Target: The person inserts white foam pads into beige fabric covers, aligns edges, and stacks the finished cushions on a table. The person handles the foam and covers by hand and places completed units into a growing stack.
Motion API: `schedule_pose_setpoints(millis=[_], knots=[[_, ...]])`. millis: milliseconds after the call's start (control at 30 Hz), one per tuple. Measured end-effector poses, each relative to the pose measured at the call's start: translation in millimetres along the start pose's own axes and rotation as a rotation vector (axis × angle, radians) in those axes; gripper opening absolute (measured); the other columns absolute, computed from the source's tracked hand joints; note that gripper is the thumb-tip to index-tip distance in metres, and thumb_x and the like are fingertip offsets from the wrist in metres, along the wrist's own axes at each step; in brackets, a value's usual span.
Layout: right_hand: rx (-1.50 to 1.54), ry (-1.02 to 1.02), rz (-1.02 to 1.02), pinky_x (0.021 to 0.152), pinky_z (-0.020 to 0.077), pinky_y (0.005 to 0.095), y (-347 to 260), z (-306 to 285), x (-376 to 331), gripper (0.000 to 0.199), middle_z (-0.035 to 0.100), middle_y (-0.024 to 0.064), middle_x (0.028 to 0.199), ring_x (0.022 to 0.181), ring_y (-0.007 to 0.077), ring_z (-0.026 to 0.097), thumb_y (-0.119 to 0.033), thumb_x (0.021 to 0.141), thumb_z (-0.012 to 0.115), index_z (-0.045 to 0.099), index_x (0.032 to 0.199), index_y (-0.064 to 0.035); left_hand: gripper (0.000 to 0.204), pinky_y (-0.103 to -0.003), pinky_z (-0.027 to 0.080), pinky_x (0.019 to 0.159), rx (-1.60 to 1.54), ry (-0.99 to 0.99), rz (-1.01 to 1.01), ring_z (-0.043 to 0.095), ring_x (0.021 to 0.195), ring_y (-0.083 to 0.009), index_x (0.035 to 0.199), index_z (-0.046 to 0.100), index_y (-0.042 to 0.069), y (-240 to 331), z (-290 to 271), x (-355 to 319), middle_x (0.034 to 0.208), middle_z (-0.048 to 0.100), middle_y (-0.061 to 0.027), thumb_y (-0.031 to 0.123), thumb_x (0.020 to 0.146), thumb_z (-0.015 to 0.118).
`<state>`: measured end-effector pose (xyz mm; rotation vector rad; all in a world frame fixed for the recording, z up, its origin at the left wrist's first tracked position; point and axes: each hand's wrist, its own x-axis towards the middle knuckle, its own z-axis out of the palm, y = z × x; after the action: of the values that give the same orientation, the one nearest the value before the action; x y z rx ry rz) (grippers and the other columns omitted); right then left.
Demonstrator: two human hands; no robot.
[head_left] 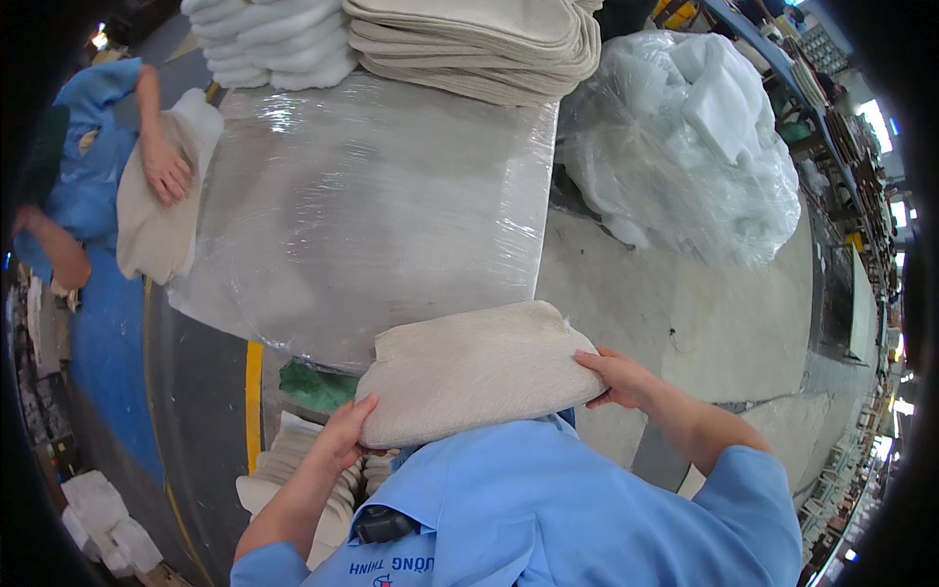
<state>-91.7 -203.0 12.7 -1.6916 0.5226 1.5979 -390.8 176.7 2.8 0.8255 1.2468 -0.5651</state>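
Both hands close on one cream pillow (479, 372): the left hand (344, 435) pinches its near corner, the right hand (618, 380) wraps the far edge, keeping it flat against the chest, clear of the plastic-wrapped bale (372, 205). Below lie more cream pieces (293, 470), probably the same kind. Across the bale, a co-worker's hand (164, 168) presses another pillow (156, 225).

Big film-wrapped bale (381, 205) at centre; clear plastic bag (685, 147) of white stuffing right.
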Motion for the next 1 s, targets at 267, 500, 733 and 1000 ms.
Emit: schedule_pose_setpoints(millis=[267,500,733,1000], knots=[[-0.429,0.164,0.142,0.091,0.0611,0.0497,-4.7,-2.4,60.0,0.095,0.066,0.0285,0.136,0.124,0.0363,0.068,-0.066,0.099,0.067,0.049,0.149,0.0133,0.07,-0.039,0.054,0.103,0.238,0.178,0.072,0.066,0.121,-0.0272,0.15,0.046,-0.01,-15.5,-14.6,68.8,0.138,0.065,-0.0206,0.048,0.111,0.058],[-0.536,0.184,0.022,0.097,0.0592,0.0479,-22.6,3.0,99.4,0.11,0.068,0.0328,0.131,0.116,0.0412,0.072,-0.074,0.088,0.075,0.052,0.142,0.0188,0.076,-0.043,0.046,0.112,0.512,0.286,0.152,0.06,0.135,-0.0408,0.145,0.048,-0.017,-5.4,-12.7,90.5,0.144,0.059,-0.0355,0.051,0.111,0.05],[-0.419,0.124,-0.097,0.1,0.0579,0.0485,-30.7,3.3,124.7,0.112,0.066,0.033,0.134,0.119,0.0405,0.071,-0.071,0.085,0.079,0.047,0.146,0.0183,0.075,-0.041,0.047,0.111,0.382,0.258,0.216,0.062,0.131,-0.032,0.147,0.049,-0.014,-1.9,-9.4,95.8,0.143,0.063,-0.0265,0.052,0.111,0.052],[0.084,0.007,-0.273,0.116,0.0456,0.049,23.2,0.2,71.2,0.086,0.053,0.0235,0.156,0.146,0.035,0.052,-0.054,0.106,0.061,0.031,0.167,-0.0015,0.072,-0.042,0.049,0.113,-0.2,-0.028,0.196,0.059,0.137,-0.0261,0.157,0.045,-0.003,-41.8,-22.9,39.8,0.152,0.059,-0.0159,0.05,0.11,0.059]])
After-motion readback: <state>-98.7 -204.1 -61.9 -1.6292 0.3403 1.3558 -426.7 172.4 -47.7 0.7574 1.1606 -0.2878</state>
